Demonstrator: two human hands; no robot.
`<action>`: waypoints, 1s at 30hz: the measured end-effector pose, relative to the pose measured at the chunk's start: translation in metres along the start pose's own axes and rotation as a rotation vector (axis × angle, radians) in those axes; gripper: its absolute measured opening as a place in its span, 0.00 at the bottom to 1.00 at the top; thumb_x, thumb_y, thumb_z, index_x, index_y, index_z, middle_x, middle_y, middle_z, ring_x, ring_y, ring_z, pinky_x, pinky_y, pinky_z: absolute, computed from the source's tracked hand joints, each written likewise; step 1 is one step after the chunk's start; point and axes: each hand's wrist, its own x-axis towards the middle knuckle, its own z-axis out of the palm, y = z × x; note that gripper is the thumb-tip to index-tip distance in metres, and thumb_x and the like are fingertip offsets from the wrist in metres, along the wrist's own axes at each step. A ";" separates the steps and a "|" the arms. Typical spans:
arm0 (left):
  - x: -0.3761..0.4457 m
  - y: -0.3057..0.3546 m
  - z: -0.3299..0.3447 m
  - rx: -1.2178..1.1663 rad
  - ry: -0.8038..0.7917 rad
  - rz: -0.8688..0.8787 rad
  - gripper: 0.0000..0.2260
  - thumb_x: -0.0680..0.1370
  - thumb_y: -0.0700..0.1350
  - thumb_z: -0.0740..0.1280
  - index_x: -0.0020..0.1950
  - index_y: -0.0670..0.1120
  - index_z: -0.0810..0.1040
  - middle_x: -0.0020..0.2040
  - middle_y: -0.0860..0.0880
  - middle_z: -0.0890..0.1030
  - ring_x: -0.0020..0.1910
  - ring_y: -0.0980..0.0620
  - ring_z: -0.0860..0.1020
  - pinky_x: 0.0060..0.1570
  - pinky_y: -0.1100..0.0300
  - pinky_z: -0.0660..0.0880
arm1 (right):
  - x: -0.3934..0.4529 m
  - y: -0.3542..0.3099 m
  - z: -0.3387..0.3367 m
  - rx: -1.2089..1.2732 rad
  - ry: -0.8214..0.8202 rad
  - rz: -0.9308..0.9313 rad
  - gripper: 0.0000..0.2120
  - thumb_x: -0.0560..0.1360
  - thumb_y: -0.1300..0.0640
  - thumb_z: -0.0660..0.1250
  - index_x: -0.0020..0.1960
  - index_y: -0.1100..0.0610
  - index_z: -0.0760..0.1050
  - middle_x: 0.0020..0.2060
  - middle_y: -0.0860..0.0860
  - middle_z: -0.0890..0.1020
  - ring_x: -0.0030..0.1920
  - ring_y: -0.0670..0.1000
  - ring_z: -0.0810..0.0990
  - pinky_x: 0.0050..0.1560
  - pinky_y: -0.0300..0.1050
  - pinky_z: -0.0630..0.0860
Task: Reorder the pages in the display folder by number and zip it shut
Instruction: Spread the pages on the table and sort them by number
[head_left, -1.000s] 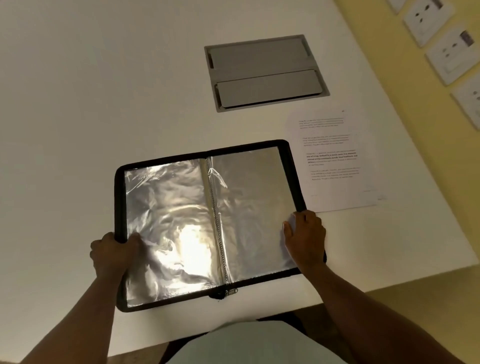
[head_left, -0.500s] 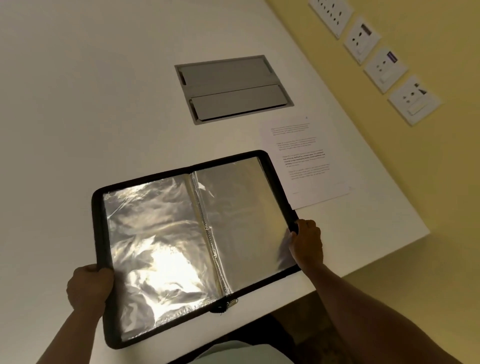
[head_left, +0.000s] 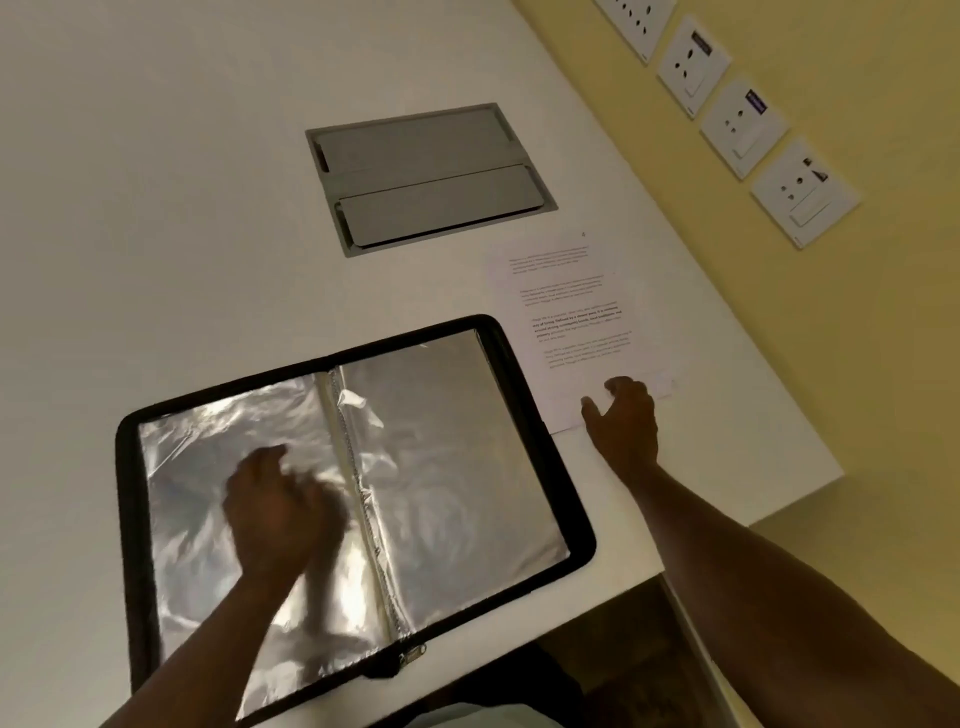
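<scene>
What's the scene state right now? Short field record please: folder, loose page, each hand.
folder: black zip display folder lying open on the white table, sleeves look empty
zip: undone
loose page: printed sheet on the table right of the folder, outside it
left hand: left hand over the left sleeve, blurred, grip unclear
right hand: right hand at the sheet's near edge, fingers loosely bent, holding nothing
table inset: grey hatch beyond the folder

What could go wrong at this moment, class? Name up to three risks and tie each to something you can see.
1. The printed sheet lies near the table edge; the right hand, reaching for its near corner, might push it off or crease it.
2. The sleeves of the display folder look crumpled, so a page could snag going in.
3. The left hand is blurred over the left sleeve and may wrinkle it further.
</scene>
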 end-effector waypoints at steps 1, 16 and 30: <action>0.008 0.023 0.007 -0.037 -0.054 0.067 0.20 0.71 0.48 0.63 0.59 0.40 0.77 0.55 0.36 0.79 0.53 0.33 0.77 0.53 0.42 0.72 | 0.014 0.000 -0.004 0.008 -0.017 0.028 0.22 0.74 0.53 0.71 0.63 0.62 0.72 0.58 0.59 0.75 0.60 0.58 0.74 0.56 0.51 0.73; 0.155 0.303 0.095 -0.770 -0.584 -0.428 0.23 0.77 0.46 0.70 0.68 0.39 0.69 0.60 0.44 0.77 0.53 0.48 0.77 0.54 0.55 0.75 | 0.186 0.009 -0.020 -0.011 -0.215 0.180 0.43 0.68 0.42 0.76 0.72 0.63 0.62 0.67 0.59 0.68 0.69 0.59 0.67 0.65 0.52 0.68; 0.204 0.338 0.150 -0.692 -0.658 -0.669 0.22 0.68 0.39 0.75 0.60 0.40 0.76 0.55 0.41 0.80 0.52 0.40 0.80 0.54 0.41 0.78 | 0.226 0.001 -0.005 -0.206 -0.275 0.235 0.43 0.64 0.41 0.78 0.67 0.65 0.64 0.64 0.62 0.69 0.64 0.59 0.70 0.58 0.52 0.74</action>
